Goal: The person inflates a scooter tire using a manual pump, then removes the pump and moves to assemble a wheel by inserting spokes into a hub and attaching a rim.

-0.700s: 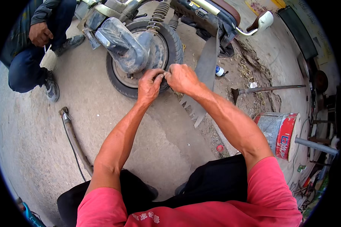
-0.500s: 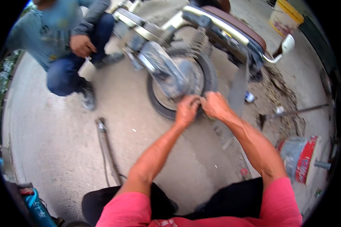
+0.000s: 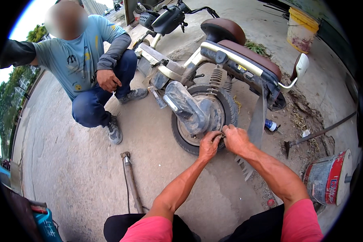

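Note:
My left hand (image 3: 209, 143) and my right hand (image 3: 236, 140) meet at the lower right edge of the rear wheel (image 3: 181, 131) of an electric scooter (image 3: 260, 60), pinched round a small metal piece (image 3: 222, 135) too small to name. A grey, dusty motor housing (image 3: 183, 105) covers the hub, with a coil shock (image 3: 215, 76) above. A grey jagged-edged flap (image 3: 256, 133) hangs just right of my right hand, and a blue-capped bottle (image 3: 270, 125) lies beyond it.
A person (image 3: 84, 68) crouches at left, right hand at the knee. A hand pump (image 3: 131, 175) lies on the concrete (image 3: 76, 169). A long-handled tool (image 3: 314, 134), a red-and-grey drum (image 3: 324, 177) and a yellow bucket (image 3: 300, 32) are at right; a blue object (image 3: 44, 224) sits lower left.
The view has tilted up and leftward, bringing more of the scooter and the crouching person into sight. My hands stay pinched together at the wheel.

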The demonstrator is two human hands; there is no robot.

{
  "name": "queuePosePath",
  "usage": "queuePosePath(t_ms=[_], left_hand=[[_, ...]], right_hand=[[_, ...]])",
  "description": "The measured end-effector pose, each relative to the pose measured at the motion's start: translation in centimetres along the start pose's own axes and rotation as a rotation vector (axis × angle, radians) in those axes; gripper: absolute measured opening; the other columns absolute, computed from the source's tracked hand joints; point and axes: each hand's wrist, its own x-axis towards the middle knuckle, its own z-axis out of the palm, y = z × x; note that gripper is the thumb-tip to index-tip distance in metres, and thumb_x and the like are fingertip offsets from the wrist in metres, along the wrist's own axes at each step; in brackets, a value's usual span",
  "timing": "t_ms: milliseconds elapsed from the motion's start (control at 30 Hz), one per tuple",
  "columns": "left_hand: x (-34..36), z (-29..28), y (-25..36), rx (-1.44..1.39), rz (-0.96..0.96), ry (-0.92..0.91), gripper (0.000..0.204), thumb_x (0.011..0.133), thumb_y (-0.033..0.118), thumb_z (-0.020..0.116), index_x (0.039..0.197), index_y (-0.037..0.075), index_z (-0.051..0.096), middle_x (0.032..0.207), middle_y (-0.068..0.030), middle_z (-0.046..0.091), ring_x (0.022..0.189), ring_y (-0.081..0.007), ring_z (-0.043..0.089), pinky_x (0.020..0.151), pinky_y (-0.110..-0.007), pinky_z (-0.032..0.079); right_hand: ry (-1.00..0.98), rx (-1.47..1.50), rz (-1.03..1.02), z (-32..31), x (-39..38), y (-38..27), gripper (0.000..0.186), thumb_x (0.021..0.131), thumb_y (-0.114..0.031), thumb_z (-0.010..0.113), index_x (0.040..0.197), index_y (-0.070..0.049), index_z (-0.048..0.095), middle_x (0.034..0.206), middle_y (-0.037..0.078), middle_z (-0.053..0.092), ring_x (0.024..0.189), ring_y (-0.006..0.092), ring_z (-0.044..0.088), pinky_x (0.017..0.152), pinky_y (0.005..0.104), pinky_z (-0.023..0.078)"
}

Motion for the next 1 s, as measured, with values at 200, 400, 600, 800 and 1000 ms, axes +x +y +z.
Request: queuePosePath(t_ms=[200,400,600,800,1000], left_hand=[[-0.2,-0.2,0.1,0.014,-0.035,-0.014,0.019,0.090,0.009,0.066,0.108,0.004,0.070,0.095,-0.0089,0.068,0.080,-0.0160,0.064,0.074,-0.030,0.051],[0.1,-0.1,-0.2,0.007,0.028,-0.014,0.020,0.089,0.006,0.067,0.108,0.004,0.070,0.097,-0.0088,0.068,0.083,-0.0159,0.064,0.076,-0.029,0.052],[-0.2,0.1,-1.7,-0.120,-0.168,-0.017,0.023,0.090,0.006,0.066,0.113,0.003,0.067,0.087,-0.0036,0.068,0.073,-0.0086,0.060,0.065,-0.026,0.050],[-0.1,0.5,-2.1,-0.061,-0.079,0.017,0.019,0.090,0.008,0.066,0.109,0.002,0.069,0.081,-0.0032,0.067,0.066,-0.0079,0.058,0.060,-0.026,0.049],[0.1,0.5,-2.2,-0.071,-0.041,0.032,0.016,0.091,0.008,0.066,0.105,0.002,0.069,0.078,-0.0022,0.065,0.063,-0.0072,0.057,0.058,-0.026,0.048]], right_hand=[[0.016,-0.016,-0.061,0.1,-0.1,0.4,0.015,0.084,-0.011,0.062,0.092,0.001,0.063,0.091,0.024,0.067,0.082,0.0398,0.070,0.072,0.0474,0.057],[-0.024,0.024,-0.044,0.1,-0.2,0.5,0.018,0.086,-0.015,0.061,0.092,0.002,0.066,0.090,0.025,0.068,0.082,0.0401,0.070,0.072,0.0469,0.056],[-0.004,0.050,0.005,0.2,-0.2,0.1,0.024,0.086,-0.019,0.063,0.095,0.003,0.066,0.091,0.024,0.068,0.082,0.0415,0.069,0.074,0.0489,0.056],[-0.023,0.047,0.044,0.1,0.0,-0.1,0.025,0.086,-0.021,0.063,0.094,0.002,0.067,0.092,0.024,0.070,0.084,0.0422,0.069,0.076,0.0490,0.055],[-0.171,0.104,0.193,-0.1,0.6,-0.3,0.029,0.089,-0.026,0.063,0.088,0.003,0.065,0.083,0.028,0.068,0.082,0.0449,0.068,0.074,0.0532,0.051]])
